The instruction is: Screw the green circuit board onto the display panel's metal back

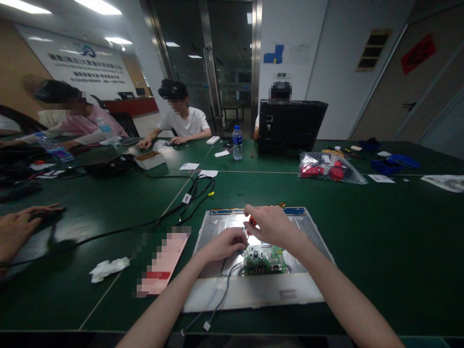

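Right hand [271, 224] was closed round a red-handled tool [253, 221], left hand [226, 243] bent beside the green circuit board [263, 261], its hold I couldn't make out

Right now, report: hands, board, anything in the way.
Right hand gripping red tool. Left hand at far left corner of green circuit board. Board atop metal panel. Loose cables over panel's near edge.

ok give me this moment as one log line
green rectangular circuit board: on silver metal panel | right hand: holding red-handled tool | left hand: near board's upper-left corner
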Demonstrator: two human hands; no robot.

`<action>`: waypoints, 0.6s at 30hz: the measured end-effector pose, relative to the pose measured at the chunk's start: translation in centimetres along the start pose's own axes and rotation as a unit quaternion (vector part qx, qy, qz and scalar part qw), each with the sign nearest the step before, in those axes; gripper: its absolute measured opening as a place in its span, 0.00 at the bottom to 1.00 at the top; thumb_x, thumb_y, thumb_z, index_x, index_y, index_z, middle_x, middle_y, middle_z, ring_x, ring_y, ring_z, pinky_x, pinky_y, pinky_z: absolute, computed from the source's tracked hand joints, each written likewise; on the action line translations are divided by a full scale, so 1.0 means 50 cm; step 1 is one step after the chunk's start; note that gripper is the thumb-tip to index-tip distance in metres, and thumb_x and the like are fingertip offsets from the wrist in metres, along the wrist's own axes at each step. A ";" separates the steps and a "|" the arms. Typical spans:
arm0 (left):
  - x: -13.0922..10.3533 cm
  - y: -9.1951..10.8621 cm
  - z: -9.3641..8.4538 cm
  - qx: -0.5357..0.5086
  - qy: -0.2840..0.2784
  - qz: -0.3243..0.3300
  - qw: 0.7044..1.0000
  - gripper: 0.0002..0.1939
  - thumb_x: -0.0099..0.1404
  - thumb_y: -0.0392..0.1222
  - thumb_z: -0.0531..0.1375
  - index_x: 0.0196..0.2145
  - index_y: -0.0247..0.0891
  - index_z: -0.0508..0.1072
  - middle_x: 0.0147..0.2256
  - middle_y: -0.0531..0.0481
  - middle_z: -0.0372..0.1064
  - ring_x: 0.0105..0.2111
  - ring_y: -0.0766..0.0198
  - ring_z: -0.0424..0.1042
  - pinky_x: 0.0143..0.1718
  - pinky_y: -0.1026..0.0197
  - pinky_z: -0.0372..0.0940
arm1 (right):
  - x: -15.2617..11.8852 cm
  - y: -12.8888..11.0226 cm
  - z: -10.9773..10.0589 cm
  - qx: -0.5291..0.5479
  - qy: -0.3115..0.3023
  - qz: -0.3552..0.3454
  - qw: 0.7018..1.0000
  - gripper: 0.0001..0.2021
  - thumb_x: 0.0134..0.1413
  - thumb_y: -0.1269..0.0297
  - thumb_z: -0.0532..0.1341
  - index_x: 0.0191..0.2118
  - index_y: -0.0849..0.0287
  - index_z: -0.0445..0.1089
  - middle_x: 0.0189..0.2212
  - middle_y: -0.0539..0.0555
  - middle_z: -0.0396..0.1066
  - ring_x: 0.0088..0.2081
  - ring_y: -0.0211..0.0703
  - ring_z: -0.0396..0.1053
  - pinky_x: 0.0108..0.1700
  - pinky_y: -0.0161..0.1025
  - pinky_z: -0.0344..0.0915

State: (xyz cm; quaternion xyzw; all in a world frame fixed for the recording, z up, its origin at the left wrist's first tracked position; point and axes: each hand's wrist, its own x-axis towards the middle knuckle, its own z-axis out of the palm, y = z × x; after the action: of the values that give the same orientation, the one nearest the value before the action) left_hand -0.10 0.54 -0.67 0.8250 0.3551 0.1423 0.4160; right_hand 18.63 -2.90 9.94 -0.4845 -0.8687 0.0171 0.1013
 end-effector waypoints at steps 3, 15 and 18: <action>0.000 0.001 0.001 -0.002 -0.001 -0.001 1.000 0.05 0.59 0.33 0.57 0.32 0.36 0.72 0.29 0.52 0.70 0.32 0.64 0.68 0.34 0.64 0.62 | -0.001 0.002 0.001 -0.004 0.003 0.001 1.000 0.09 0.61 0.58 0.54 0.43 0.56 0.64 0.33 0.53 0.76 0.34 0.46 0.73 0.30 0.36 0.54; 0.000 0.003 0.002 -0.004 0.001 0.000 1.000 0.04 0.58 0.32 0.57 0.32 0.35 0.72 0.28 0.52 0.69 0.29 0.65 0.67 0.32 0.64 0.61 | 0.001 0.006 0.001 0.008 0.002 -0.001 1.000 0.11 0.60 0.57 0.57 0.44 0.57 0.64 0.33 0.54 0.76 0.35 0.46 0.73 0.31 0.36 0.54; 0.000 0.003 0.001 -0.005 0.000 0.000 1.000 0.04 0.58 0.33 0.57 0.32 0.35 0.72 0.28 0.52 0.69 0.30 0.65 0.67 0.32 0.65 0.61 | -0.002 0.010 -0.006 0.014 0.014 0.002 1.000 0.10 0.61 0.57 0.56 0.44 0.56 0.64 0.34 0.54 0.76 0.35 0.45 0.73 0.31 0.36 0.54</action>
State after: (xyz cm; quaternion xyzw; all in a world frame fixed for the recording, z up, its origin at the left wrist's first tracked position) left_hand -0.02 0.45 -0.58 0.8231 0.3542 0.1444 0.4198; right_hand 19.13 -2.73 10.13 -0.4846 -0.8661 0.0223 0.1202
